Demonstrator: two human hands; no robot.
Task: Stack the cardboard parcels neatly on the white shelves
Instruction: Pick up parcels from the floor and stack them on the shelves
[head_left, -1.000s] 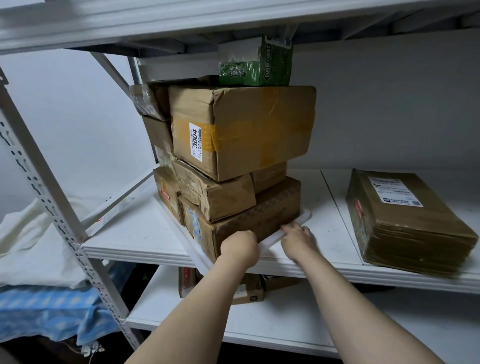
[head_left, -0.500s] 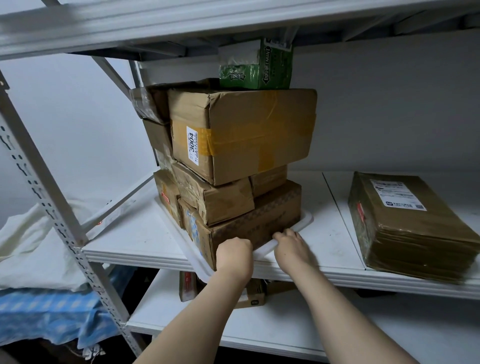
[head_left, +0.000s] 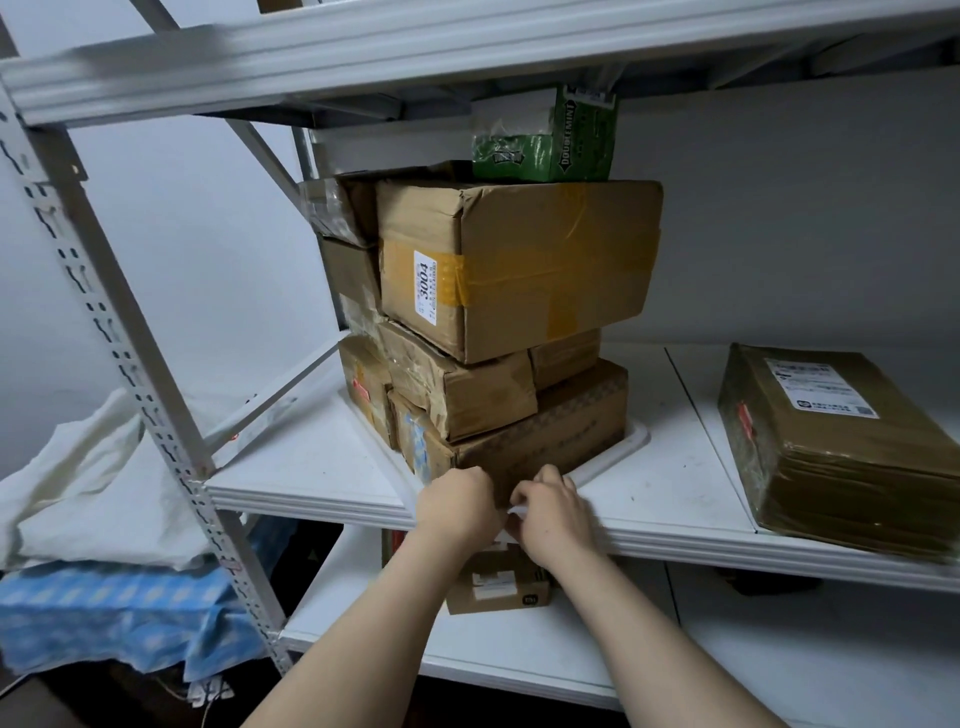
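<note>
Several brown cardboard parcels are piled on a white tray (head_left: 626, 447) that lies askew on the middle white shelf (head_left: 306, 467). The biggest parcel (head_left: 545, 260), labelled 3004, sits high in the pile with a green box (head_left: 550, 150) on top. The long bottom parcel (head_left: 550, 431) faces me. My left hand (head_left: 457, 501) and my right hand (head_left: 553, 512) grip the tray's near corner side by side, fingers curled over its rim at the shelf's front edge. A flat taped parcel (head_left: 831, 447) lies alone at the right of the same shelf.
A smaller parcel (head_left: 498, 582) stands on the lower shelf (head_left: 519, 660) under my hands. The perforated steel upright (head_left: 130, 374) and a diagonal brace frame the left. White cloth (head_left: 88, 488) and blue patterned fabric (head_left: 104, 623) lie beyond it. The upper shelf (head_left: 415, 47) hangs close above the pile.
My right hand has slid left along the tray's rim to sit beside my left hand at the near corner. The view has moved closer and slightly lower.
</note>
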